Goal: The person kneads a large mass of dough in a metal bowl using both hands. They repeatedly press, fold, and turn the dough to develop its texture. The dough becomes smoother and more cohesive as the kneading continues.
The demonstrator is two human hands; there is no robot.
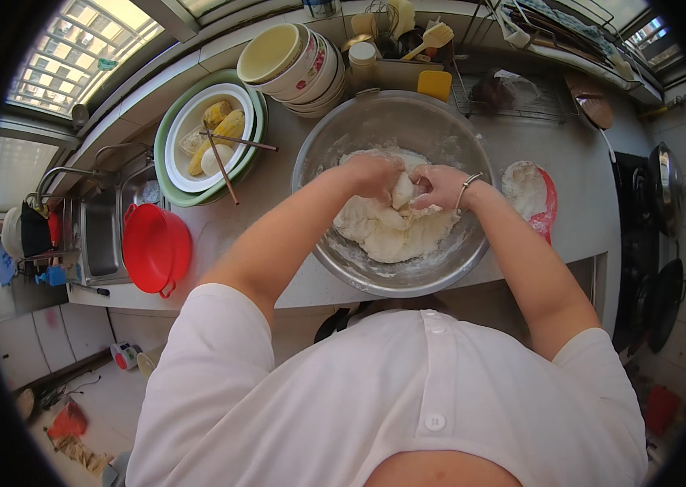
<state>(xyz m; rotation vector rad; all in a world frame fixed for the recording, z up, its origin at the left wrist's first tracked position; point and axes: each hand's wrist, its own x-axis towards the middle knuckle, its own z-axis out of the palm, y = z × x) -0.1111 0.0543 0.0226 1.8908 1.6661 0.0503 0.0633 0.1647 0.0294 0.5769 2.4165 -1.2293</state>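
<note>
A large stainless steel bowl (343,268) stands on the counter before me, with a mass of pale dough (397,234) and loose flour in it. My left hand (379,175) is inside the bowl, its fingers curled round a lump of the dough. Close beside it, my right hand (440,187), with a metal bangle at the wrist, grips the other side of that lump. Some fingertips are hidden by dough. To the right of the bowl lies a red scoop (548,204) heaped with white flour (522,185).
Left of the bowl, a white basin (175,131) inside green ones holds corn, an egg-like white item and chopsticks (221,161). A red colander (157,249) sits by the sink (101,237). Stacked bowls (312,73) and a yellow scraper (434,84) stand behind; a stove (638,243) is right.
</note>
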